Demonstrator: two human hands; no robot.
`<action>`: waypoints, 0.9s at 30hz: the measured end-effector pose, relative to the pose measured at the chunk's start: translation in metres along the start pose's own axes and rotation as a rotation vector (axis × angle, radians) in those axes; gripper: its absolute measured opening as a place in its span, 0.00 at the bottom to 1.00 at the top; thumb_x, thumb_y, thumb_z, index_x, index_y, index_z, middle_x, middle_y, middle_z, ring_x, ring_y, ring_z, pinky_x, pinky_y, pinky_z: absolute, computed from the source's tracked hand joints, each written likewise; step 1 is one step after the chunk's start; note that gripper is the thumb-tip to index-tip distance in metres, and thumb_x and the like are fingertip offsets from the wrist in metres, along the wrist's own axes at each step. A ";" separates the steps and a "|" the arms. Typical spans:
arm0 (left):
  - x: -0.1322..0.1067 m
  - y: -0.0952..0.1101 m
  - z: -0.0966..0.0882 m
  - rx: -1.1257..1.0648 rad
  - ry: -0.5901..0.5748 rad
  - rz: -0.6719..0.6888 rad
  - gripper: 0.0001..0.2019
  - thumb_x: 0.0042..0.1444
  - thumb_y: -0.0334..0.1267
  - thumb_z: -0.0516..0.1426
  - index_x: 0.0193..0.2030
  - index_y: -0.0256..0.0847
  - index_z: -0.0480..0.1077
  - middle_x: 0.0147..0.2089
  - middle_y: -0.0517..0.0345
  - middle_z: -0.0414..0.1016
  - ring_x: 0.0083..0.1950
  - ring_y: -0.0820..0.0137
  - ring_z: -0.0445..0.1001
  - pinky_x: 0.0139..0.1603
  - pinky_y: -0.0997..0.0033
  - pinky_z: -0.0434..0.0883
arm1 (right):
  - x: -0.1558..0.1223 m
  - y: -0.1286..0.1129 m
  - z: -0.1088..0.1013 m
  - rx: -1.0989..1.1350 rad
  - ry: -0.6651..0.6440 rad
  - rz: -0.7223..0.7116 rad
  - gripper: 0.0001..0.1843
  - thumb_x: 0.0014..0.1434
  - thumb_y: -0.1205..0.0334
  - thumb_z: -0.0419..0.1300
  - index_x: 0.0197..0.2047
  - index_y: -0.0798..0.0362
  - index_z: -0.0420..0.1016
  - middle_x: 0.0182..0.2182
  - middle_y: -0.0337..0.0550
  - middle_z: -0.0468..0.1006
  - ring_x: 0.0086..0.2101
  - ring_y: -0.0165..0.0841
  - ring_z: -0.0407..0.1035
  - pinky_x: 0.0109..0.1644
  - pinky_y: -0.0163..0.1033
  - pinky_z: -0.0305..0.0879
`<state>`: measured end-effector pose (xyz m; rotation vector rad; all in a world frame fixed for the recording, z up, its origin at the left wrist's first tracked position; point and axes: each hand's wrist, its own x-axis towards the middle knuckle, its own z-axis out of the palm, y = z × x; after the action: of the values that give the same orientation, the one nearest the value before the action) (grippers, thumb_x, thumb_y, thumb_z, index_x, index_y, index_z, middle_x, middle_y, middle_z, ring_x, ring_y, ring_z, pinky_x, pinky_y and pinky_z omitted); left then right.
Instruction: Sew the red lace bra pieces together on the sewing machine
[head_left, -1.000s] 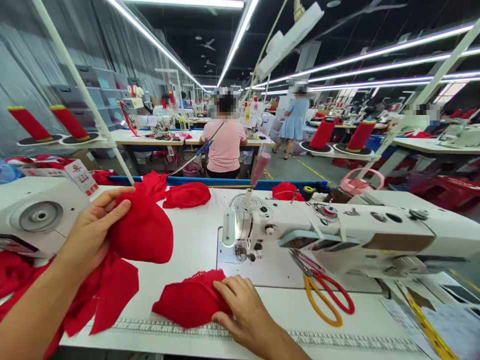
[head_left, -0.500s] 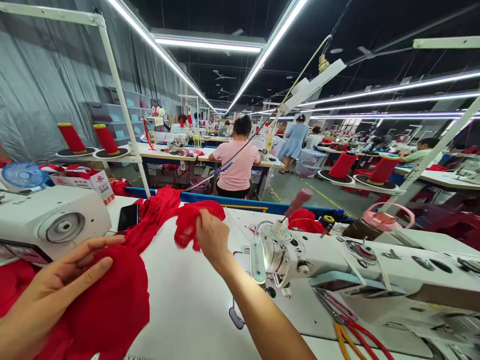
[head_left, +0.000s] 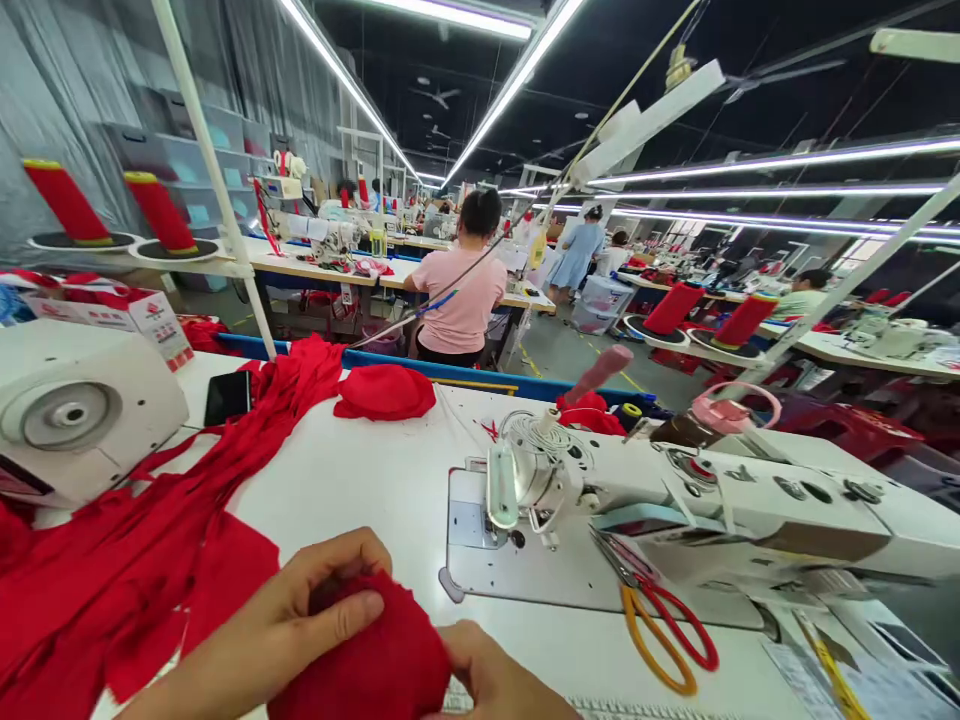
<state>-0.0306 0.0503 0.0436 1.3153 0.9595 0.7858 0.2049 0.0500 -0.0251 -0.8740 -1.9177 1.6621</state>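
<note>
A rounded red fabric piece is in front of me at the table's near edge. My left hand grips its upper left part, thumb on top and fingers curled behind. At its right edge my right hand pinches the cloth; part of that hand is cut off by the frame's bottom. Farther back lies a small pile of red fabric pieces, apart from both hands. A long heap of red fabric spreads along the left side of the table.
A sewing machine stands to the right, with scissors having orange and red handles before it. Left are another machine's white head and a phone. Red thread cones stand behind. A person in pink sits ahead.
My right hand has let go of fabric at the back pile and come down to the near edge. My left hand has brought its red piece rightward, and both hands now hold it.
</note>
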 end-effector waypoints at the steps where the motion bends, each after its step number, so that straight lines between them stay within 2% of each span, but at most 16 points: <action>1: 0.005 0.003 0.002 -0.018 0.002 0.010 0.16 0.61 0.54 0.59 0.37 0.42 0.67 0.30 0.64 0.67 0.30 0.76 0.63 0.29 0.81 0.62 | -0.012 0.001 -0.005 0.023 -0.021 0.027 0.21 0.54 0.41 0.68 0.46 0.43 0.82 0.39 0.39 0.82 0.39 0.40 0.74 0.39 0.40 0.73; 3: 0.016 0.009 0.004 0.021 0.059 0.074 0.12 0.62 0.50 0.60 0.38 0.43 0.68 0.32 0.64 0.68 0.32 0.75 0.66 0.31 0.81 0.64 | -0.028 -0.003 -0.017 0.023 0.012 -0.015 0.14 0.62 0.48 0.63 0.39 0.49 0.82 0.34 0.39 0.80 0.35 0.37 0.73 0.39 0.38 0.70; 4: 0.022 0.013 0.004 0.071 0.091 0.137 0.10 0.63 0.48 0.59 0.39 0.44 0.69 0.33 0.63 0.70 0.34 0.74 0.68 0.33 0.80 0.66 | -0.034 -0.005 -0.025 -0.051 0.108 -0.085 0.14 0.65 0.51 0.59 0.37 0.51 0.81 0.32 0.39 0.79 0.34 0.35 0.72 0.40 0.38 0.69; 7: 0.031 0.013 0.005 0.283 0.082 0.376 0.05 0.66 0.40 0.55 0.39 0.46 0.70 0.39 0.60 0.74 0.41 0.71 0.73 0.39 0.78 0.70 | -0.050 -0.009 -0.046 -0.523 0.496 -0.396 0.10 0.67 0.65 0.55 0.44 0.52 0.79 0.34 0.42 0.78 0.36 0.33 0.71 0.43 0.39 0.66; 8: 0.031 0.008 0.005 0.383 0.036 0.445 0.05 0.67 0.37 0.54 0.40 0.47 0.70 0.41 0.59 0.75 0.43 0.70 0.73 0.42 0.77 0.71 | -0.056 -0.007 -0.050 -0.704 0.574 -0.482 0.12 0.67 0.69 0.54 0.47 0.51 0.77 0.35 0.42 0.79 0.37 0.33 0.71 0.45 0.40 0.65; 10: 0.027 -0.014 0.007 0.614 -0.042 0.537 0.07 0.65 0.32 0.54 0.42 0.49 0.72 0.44 0.59 0.77 0.48 0.68 0.74 0.48 0.73 0.71 | -0.069 0.002 -0.053 -0.988 0.586 -0.543 0.15 0.67 0.72 0.54 0.53 0.50 0.75 0.38 0.43 0.80 0.40 0.32 0.71 0.51 0.43 0.63; 11: 0.022 -0.029 0.008 0.738 -0.063 0.564 0.09 0.63 0.30 0.55 0.43 0.50 0.73 0.46 0.59 0.78 0.51 0.66 0.74 0.53 0.70 0.70 | -0.076 0.009 -0.051 -1.064 0.547 -0.525 0.14 0.68 0.70 0.54 0.53 0.50 0.74 0.39 0.43 0.80 0.42 0.32 0.72 0.54 0.44 0.62; 14: 0.003 -0.077 0.010 0.932 0.079 0.537 0.16 0.64 0.28 0.51 0.47 0.54 0.74 0.56 0.60 0.76 0.63 0.62 0.68 0.62 0.63 0.65 | -0.095 0.033 -0.043 -1.060 0.424 -0.398 0.11 0.68 0.61 0.58 0.53 0.48 0.73 0.43 0.44 0.80 0.45 0.34 0.73 0.58 0.46 0.61; 16: -0.009 -0.095 0.011 0.956 0.120 0.457 0.18 0.64 0.31 0.51 0.53 0.57 0.73 0.63 0.59 0.72 0.67 0.61 0.65 0.62 0.62 0.66 | -0.104 0.046 -0.042 -0.955 0.500 -0.320 0.10 0.68 0.62 0.57 0.52 0.48 0.74 0.42 0.44 0.81 0.42 0.34 0.74 0.53 0.45 0.65; 19: -0.008 -0.089 0.017 0.884 0.133 0.298 0.15 0.64 0.39 0.55 0.55 0.55 0.72 0.61 0.56 0.73 0.62 0.60 0.71 0.57 0.67 0.72 | -0.103 0.057 -0.053 -0.735 0.741 -0.168 0.11 0.69 0.64 0.53 0.48 0.49 0.77 0.38 0.44 0.81 0.38 0.35 0.74 0.44 0.42 0.69; 21: 0.010 -0.073 0.025 0.814 0.227 0.174 0.13 0.64 0.45 0.53 0.52 0.50 0.73 0.55 0.55 0.76 0.56 0.60 0.75 0.53 0.69 0.73 | -0.092 0.060 -0.064 -0.610 0.828 -0.040 0.12 0.68 0.61 0.53 0.46 0.49 0.78 0.38 0.44 0.82 0.38 0.35 0.75 0.42 0.41 0.70; 22: 0.024 -0.066 0.030 0.792 0.294 0.135 0.13 0.65 0.47 0.52 0.49 0.48 0.73 0.52 0.54 0.78 0.54 0.60 0.76 0.51 0.69 0.73 | -0.084 0.060 -0.068 -0.563 0.837 0.024 0.13 0.67 0.60 0.53 0.46 0.50 0.78 0.38 0.44 0.82 0.38 0.35 0.75 0.42 0.40 0.71; 24: 0.057 -0.055 0.040 0.809 0.339 0.087 0.16 0.65 0.50 0.49 0.45 0.45 0.73 0.50 0.53 0.78 0.52 0.60 0.75 0.51 0.66 0.72 | -0.066 0.058 -0.073 -0.504 0.834 0.123 0.14 0.66 0.58 0.54 0.49 0.51 0.77 0.37 0.42 0.82 0.36 0.34 0.76 0.40 0.39 0.71; 27: 0.103 -0.053 0.051 0.899 0.271 0.015 0.19 0.65 0.49 0.46 0.50 0.41 0.70 0.52 0.49 0.76 0.53 0.57 0.74 0.56 0.58 0.69 | -0.042 0.054 -0.070 -0.514 0.816 0.204 0.19 0.63 0.56 0.58 0.56 0.51 0.73 0.38 0.40 0.81 0.35 0.33 0.75 0.41 0.39 0.71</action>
<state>0.0559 0.1150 -0.0223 2.0072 1.6264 0.5536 0.2921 0.0730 -0.0632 -1.6689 -1.6745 0.6723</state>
